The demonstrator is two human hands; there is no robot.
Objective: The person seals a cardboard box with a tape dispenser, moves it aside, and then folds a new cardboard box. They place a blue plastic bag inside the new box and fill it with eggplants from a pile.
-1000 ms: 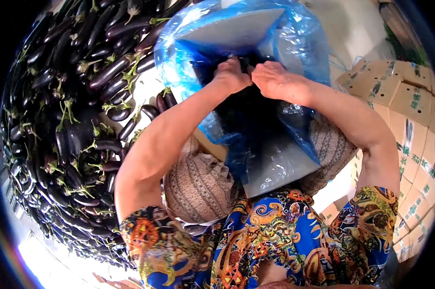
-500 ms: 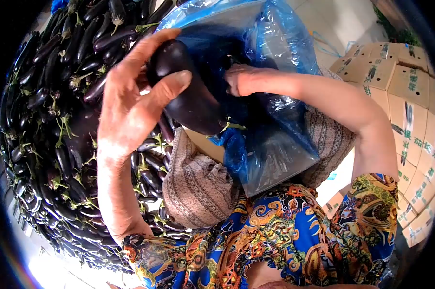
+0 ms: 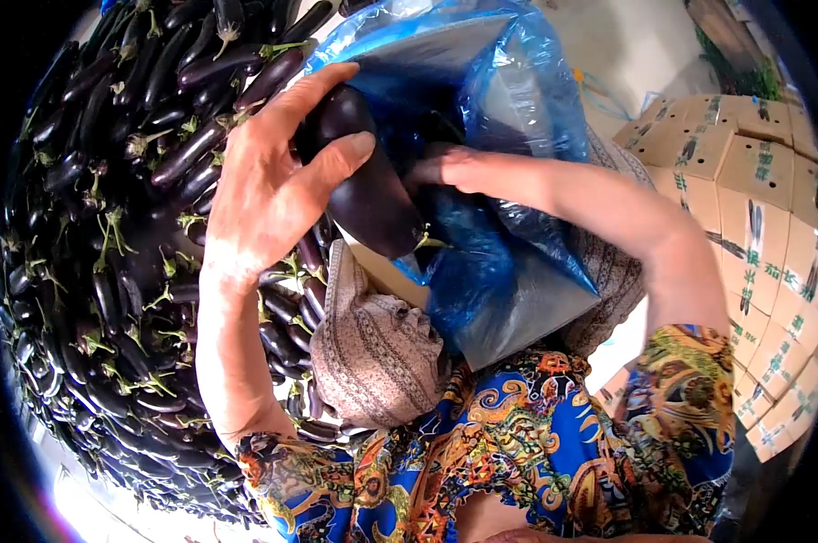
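A large, glossy dark eggplant (image 3: pixel 373 199) is gripped in my left hand (image 3: pixel 277 185), thumb on one side and fingers round the other. It is tilted, its green stem end pointing down and right, over the left side of an open blue plastic bag (image 3: pixel 522 86). My right hand (image 3: pixel 445 169) reaches down inside the bag from the right. Shadow hides its fingers and whatever they touch. The bag lines a cardboard box (image 3: pixel 386 271), of which a tan strip of edge shows below the eggplant.
A big heap of eggplants (image 3: pixel 110 290) fills the left side. Stacked printed cartons (image 3: pixel 762 208) stand on the right. My knees, under patterned cloth (image 3: pixel 377 362), flank the bag. Pale floor (image 3: pixel 626 54) shows behind it.
My left hand has shifted slightly right and down with the eggplant. My right hand has moved a little left and lower in the bag, into darker shadow.
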